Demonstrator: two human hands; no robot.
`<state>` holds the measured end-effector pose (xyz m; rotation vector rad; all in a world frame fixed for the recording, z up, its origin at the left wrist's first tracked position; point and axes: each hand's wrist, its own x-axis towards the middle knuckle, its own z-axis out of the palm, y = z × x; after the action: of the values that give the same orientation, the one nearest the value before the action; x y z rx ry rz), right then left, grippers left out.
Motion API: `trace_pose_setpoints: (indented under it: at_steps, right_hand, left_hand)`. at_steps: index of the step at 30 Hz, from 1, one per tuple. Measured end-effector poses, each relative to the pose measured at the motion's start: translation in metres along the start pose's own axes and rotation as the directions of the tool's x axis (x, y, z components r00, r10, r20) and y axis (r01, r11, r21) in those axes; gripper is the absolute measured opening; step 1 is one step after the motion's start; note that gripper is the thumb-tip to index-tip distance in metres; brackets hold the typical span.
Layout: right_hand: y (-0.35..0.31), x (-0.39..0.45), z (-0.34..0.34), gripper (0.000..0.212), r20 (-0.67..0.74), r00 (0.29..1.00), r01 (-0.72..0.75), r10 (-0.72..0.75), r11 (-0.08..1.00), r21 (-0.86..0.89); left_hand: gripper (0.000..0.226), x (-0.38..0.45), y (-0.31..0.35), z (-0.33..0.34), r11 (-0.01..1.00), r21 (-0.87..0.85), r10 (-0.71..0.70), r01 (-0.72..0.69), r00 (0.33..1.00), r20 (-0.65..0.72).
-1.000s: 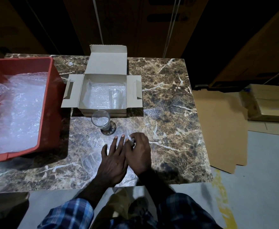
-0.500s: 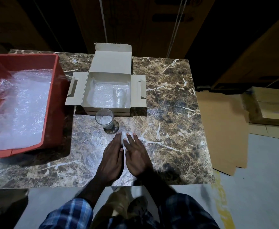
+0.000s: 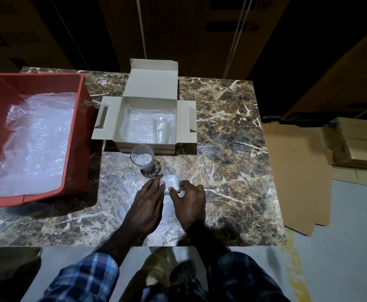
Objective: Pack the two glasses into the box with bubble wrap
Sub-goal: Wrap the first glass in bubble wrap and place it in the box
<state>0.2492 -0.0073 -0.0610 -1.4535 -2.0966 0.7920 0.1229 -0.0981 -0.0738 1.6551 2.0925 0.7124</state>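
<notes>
A small roll of bubble wrap point(image 3: 170, 182) lies on the marble table point(image 3: 232, 149), at the far end of a flat clear sheet point(image 3: 167, 223) under my hands. My left hand point(image 3: 147, 203) presses straight fingers against the roll's left side. My right hand point(image 3: 189, 200) curls its fingers and thumb round the roll's right end. Just beyond stands a clear glass point(image 3: 142, 158), upright, with bubble wrap stuffed inside. The open cardboard box point(image 3: 117, 118) behind it is lined with bubble wrap, and a second glass point(image 3: 162, 129) lies in its right half.
A red plastic bin point(image 3: 78, 127) holding loose bubble wrap fills the table's left side. Flattened cardboard point(image 3: 295, 171) and a closed carton point(image 3: 356, 142) lie on the floor to the right. Dark cartons stand behind the table.
Both hands have moved forward along the sheet and the wrap between them has bunched into a small roll. My right hand now curls round its end. Both glasses and the box stayed put.
</notes>
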Motion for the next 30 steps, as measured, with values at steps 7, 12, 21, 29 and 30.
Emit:
trace_pose_setpoints:
  at_steps: [7, 12, 21, 29, 30]
  right_hand:
    - [-0.003, 0.008, 0.006, 0.024, 0.168, 0.982, -0.095, 0.084, 0.994, 0.06]
    - [-0.013, 0.016, -0.006, 0.028, 0.291, 0.952, -0.16, 0.099, 0.968, 0.195]
    - [-0.002, 0.021, -0.011, 0.016, 0.287, 0.957, -0.134, 0.049, 0.95, 0.283]
    - [-0.002, 0.023, -0.014, 0.029, 0.369, 0.905, -0.342, 0.211, 0.876, 0.339]
    - [-0.009, 0.026, -0.019, 0.024, 0.383, 0.896, -0.367, 0.227, 0.863, 0.348]
  left_hand:
    - [0.047, 0.009, 0.01, -0.01, 0.995, -0.094, -0.018, 0.013, 0.999, -0.049]
    - [0.011, 0.016, 0.025, -0.018, 0.954, -0.205, -0.24, 0.216, 0.966, -0.098]
    - [0.023, 0.028, 0.023, -0.014, 0.861, -0.456, -0.286, 0.225, 0.956, -0.069]
    - [0.023, 0.027, 0.031, -0.016, 0.634, -0.663, -0.447, 0.398, 0.888, 0.106]
    - [0.022, 0.027, 0.036, -0.019, 0.494, -0.759, -0.478, 0.425, 0.861, 0.171]
